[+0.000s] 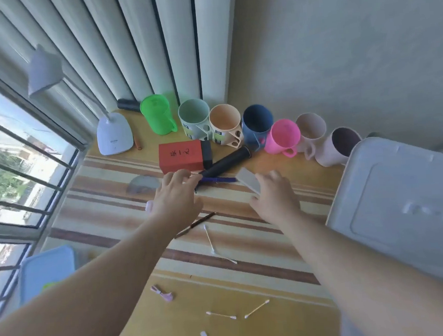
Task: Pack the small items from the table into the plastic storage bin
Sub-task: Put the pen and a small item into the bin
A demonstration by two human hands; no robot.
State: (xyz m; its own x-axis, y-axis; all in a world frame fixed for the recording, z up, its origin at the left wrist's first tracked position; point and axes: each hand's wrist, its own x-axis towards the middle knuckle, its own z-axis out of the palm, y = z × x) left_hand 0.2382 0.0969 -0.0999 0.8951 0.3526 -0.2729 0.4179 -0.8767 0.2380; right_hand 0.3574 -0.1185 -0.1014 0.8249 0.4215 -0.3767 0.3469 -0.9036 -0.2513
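Both hands are out over the striped table [118, 218], both near the red box [181, 156]. Left hand [176, 198] sits just in front of the box, fingers curled, tips at the near end of the black tube [225, 162]; cannot tell if it actually grips the tube or only touches it. Right hand [274, 198] is right of the box, fingers loosely spread, tips on or just over a flat grey card [248, 180]; contact unclear, nothing pinched.

The black tube lies tilted, running from the box's front right corner up to its right. A blue pen [220, 180] lies just below the tube, between the two hands. A grey semicircle piece [143, 184] lies left of the left hand, in front of the box.

Nearer the camera than the box: a brown pencil [195, 224] partly under the left wrist, a swab [209, 237] below it, two more swabs [221, 315] near the table's front edge, a pink clip [162, 294], a small white bit [203, 335].

Behind the box, a row of cups [224, 122] runs rightward along the wall, green one [158, 114] at the left end. White lamp [114, 135] stands left of the box.

The bin [47, 271], blue rim, is far left of the box at the table's near left corner, partly hidden by the left forearm. A big grey lid [403, 206] fills the right side.
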